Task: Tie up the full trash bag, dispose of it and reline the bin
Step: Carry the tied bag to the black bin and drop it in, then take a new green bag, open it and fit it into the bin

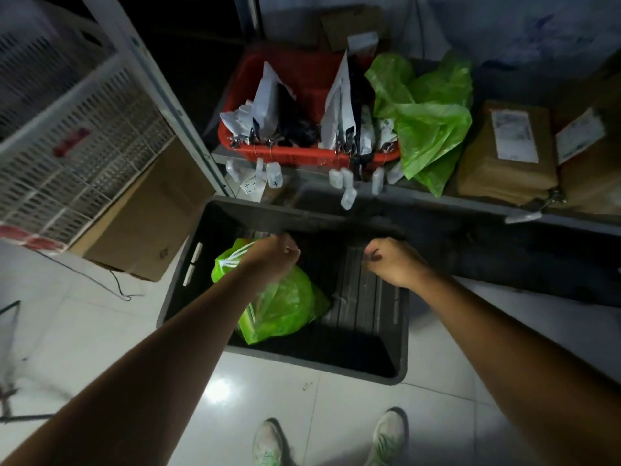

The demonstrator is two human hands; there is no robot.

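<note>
A black bin [400, 331] stands open on the tiled floor, its dark flap [268, 216] folded back at the far side. Inside, at the left, lies a full green trash bag [285, 307], its neck drawn shut by white drawstrings [232, 260]. My left hand [275, 255] hovers over the bag's top with fingers curled, just under the flap's edge. My right hand [389, 260] is curled into a fist over the bin's empty right half. Nothing shows in either hand. A loose green plastic bag [426, 119] lies crumpled on the shelf behind.
A red basket [302, 156] of packets and hanging tags sits on the low shelf beyond the bin. Parcels [507, 156] lie at the right, a cardboard box [148, 223] and white lattice crate [67, 146] at the left. A cable [111, 280] runs across the floor. My shoes [329, 442] stand before the bin.
</note>
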